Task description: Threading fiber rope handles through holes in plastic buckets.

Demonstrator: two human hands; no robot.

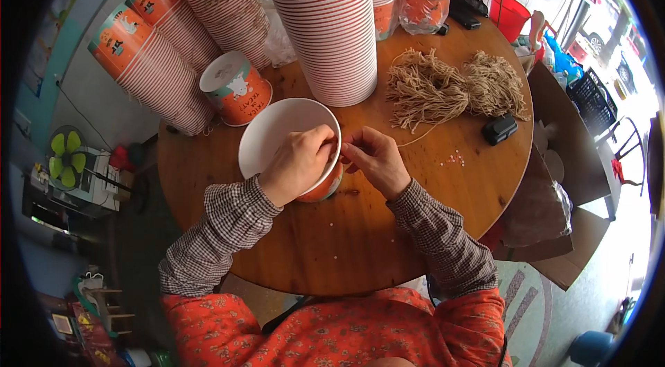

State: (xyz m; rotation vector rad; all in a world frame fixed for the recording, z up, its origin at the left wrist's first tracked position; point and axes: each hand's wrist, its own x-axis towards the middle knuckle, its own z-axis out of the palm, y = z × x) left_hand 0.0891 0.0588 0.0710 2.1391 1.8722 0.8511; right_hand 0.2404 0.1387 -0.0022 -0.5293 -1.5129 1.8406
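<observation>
A white-lined paper bucket (277, 130) with an orange printed outside stands tilted in front of me, its mouth facing up. My left hand (296, 162) reaches over the opening, its fingers bent and pressed together at the inside of the right wall. Just outside that wall, my right hand (377, 160) pinches close to the rim, fingertips nearly meeting the left ones. Whatever lies between the fingers is too small or hidden to make out. Bundles of tan cord (427, 88) lie beyond my right hand, one loose strand trailing toward it.
Behind the bucket rises a tall stack of nested paper buckets (332, 41). More stacks (159, 69) line the left, near a single orange bucket (239, 93). A black case (499, 129) and small pale dots (454, 158) lie rightward. Open cardboard boxes (540, 207) stand beside the round table (360, 249).
</observation>
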